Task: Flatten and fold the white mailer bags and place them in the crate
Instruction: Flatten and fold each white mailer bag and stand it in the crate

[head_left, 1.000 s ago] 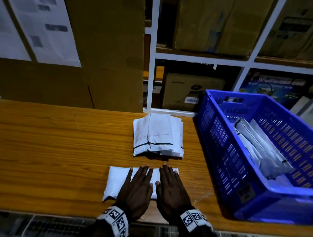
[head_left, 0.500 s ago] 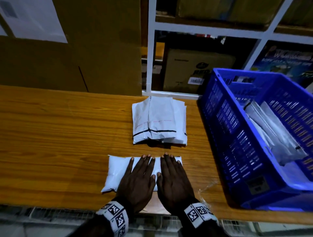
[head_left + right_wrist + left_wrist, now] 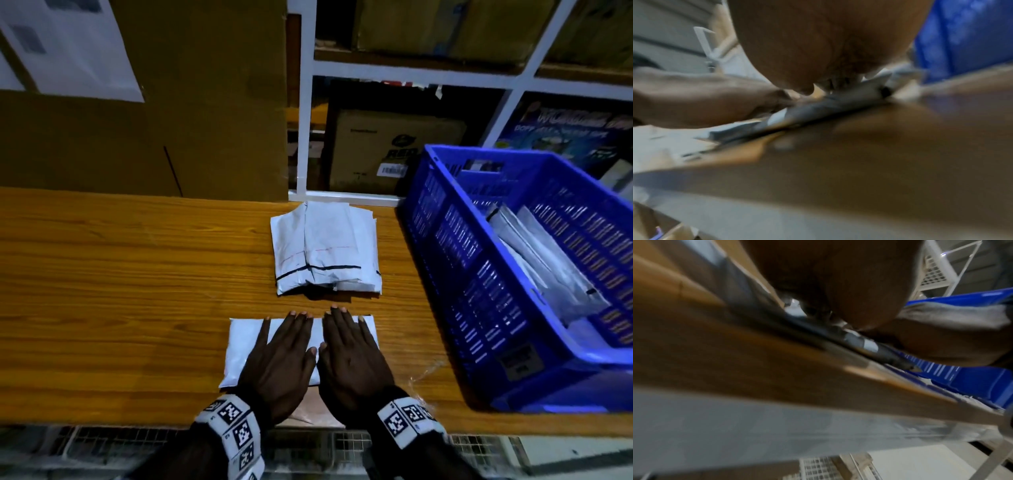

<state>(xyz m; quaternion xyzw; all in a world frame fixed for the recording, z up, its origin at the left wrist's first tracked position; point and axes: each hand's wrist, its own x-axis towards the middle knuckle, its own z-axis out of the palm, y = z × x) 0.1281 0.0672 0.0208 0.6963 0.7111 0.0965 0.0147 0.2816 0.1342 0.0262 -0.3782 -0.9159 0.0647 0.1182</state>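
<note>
White rectangular mailer bag under flat hands.

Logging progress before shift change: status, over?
Left hand, right hand flat, pressing mailer bag. Stack waiting. Crate path clear.

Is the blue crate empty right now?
No, the blue crate already holds several white bags leaning against its inside, as the head view shows.
</note>
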